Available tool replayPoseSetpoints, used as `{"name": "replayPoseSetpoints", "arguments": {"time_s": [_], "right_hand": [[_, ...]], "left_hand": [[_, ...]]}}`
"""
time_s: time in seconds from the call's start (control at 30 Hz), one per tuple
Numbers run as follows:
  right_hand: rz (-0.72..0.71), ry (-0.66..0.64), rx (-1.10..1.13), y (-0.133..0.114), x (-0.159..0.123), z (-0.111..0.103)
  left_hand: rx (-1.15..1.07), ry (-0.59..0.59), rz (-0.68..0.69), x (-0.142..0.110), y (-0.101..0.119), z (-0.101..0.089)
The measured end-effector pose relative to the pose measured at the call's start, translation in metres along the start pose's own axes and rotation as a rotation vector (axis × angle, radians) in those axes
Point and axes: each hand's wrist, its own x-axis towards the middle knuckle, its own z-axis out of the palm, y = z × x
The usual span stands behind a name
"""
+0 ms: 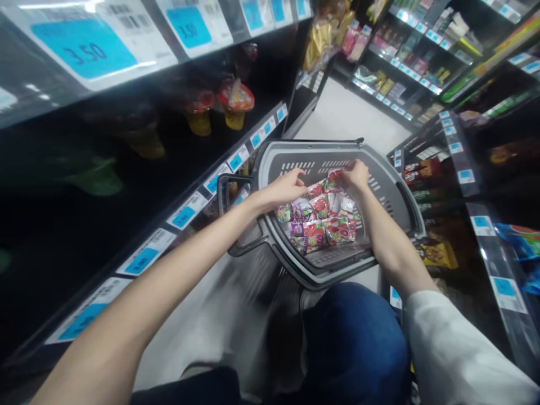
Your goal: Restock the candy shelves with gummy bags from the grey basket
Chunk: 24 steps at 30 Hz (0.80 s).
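Left of the basket [390,185], a dark shelf [139,247] slants upward to the right, its edge lined with blue-and-white price labels [145,260] (two large ones higher up read 3.50). Above and left of the basket, cups [236,104] with red lids stand on that shelf. The basket's handle [247,244] sticks out from its left side.

The left hand [287,188] reaches over the basket's left rim, its fingers spread apart beside the packets (whether a fingertip touches one, I cannot tell). The packets [323,222] lie in a loose heap inside the basket, mostly red and white, with purple ones toward the left. At the heap's far side, inside the basket, the right hand [356,173] has its fingertips closed on a red packet [335,179] (the thumb is hard to make out).

Below the basket is a knee [356,337] in blue cloth. Right of the basket are a yellow bag [439,253] and, farther right, another shelf [485,242] with price labels; at its far side is a blue bag [521,242] (partly cut off).
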Motion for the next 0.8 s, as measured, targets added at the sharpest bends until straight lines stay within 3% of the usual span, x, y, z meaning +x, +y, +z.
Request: {"name": "replayPoseSetpoints", "arguments": {"time_s": [0.13, 0.33, 0.8], "right_hand": [[-0.072, -0.009, -0.046, 0.016, -0.008, 0.005], [-0.119, 0.013, -0.228, 0.007, -0.02, 0.009], [-0.173, -0.095, -0.365, 0.001, -0.025, 0.011]], "left_hand": [[0.046, 0.033, 0.025, 0.002, -0.004, 0.002], [0.136, 0.104, 0.073, 0.002, -0.006, 0.004], [0.225, 0.095, 0.096, -0.001, -0.004, 0.001]]}}
